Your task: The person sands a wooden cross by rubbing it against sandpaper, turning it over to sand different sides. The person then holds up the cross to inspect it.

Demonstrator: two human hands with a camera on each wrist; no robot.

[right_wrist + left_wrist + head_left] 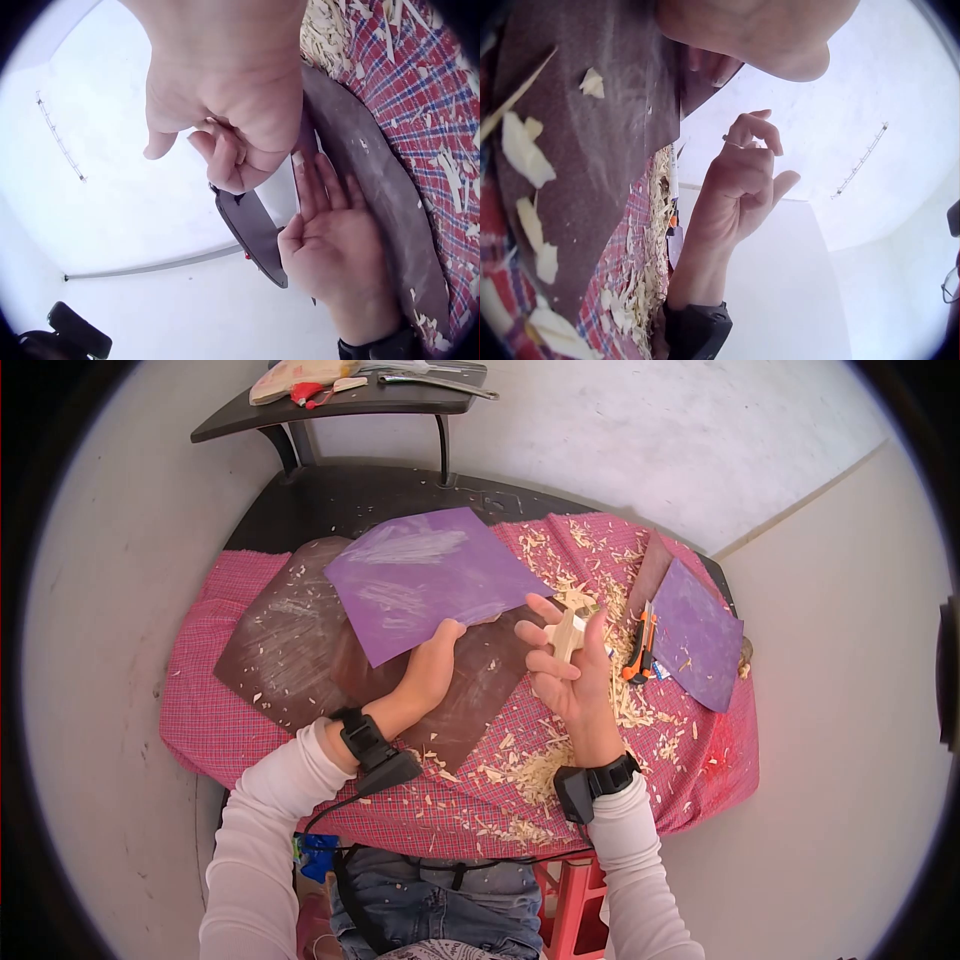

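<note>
My left hand [432, 668] holds a purple sandpaper sheet [430, 585] by its near edge, thumb on top and fingers underneath. Pale scuff marks streak the sheet's upper face. Just right of it, my right hand [580, 695] is raised palm up, its fingers curled round a small carved piece of pale wood [567, 637]. In the right wrist view the curled fingers hide most of this piece. Below the purple sheet lie dusty brown sheets [285, 635], partly covered by it.
An orange and black utility knife [640, 648] lies at the right, beside another purple sheet [702, 645]. Wood shavings [540, 772] are scattered over the red checked cloth [225, 710]. A raised black shelf [375, 398] at the back bears several tools. A red stool [575, 900] stands below the front edge.
</note>
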